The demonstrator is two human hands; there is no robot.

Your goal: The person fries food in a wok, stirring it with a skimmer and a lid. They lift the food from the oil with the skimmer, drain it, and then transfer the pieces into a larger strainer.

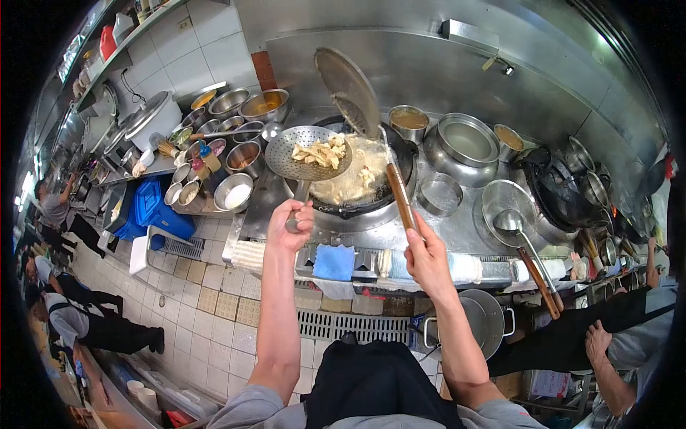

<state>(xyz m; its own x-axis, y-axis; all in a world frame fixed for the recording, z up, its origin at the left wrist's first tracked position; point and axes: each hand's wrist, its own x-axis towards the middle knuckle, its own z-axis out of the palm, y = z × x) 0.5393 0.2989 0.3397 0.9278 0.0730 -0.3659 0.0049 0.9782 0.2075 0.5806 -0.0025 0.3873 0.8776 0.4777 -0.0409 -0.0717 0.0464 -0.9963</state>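
Left hand (289, 218) fingers round strainer (309, 152) handle, right hand (427, 252) likewise round ladle (350, 89); wok (411, 163) half hidden, perhaps oil.

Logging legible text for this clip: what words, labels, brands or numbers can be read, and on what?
None can be read.
The strainer in the left hand and the ladle in the right hand: no print visible.
The red container on the shelf and the blue crate: no legible marks.
The paper at lower right: marks too blurred to read.
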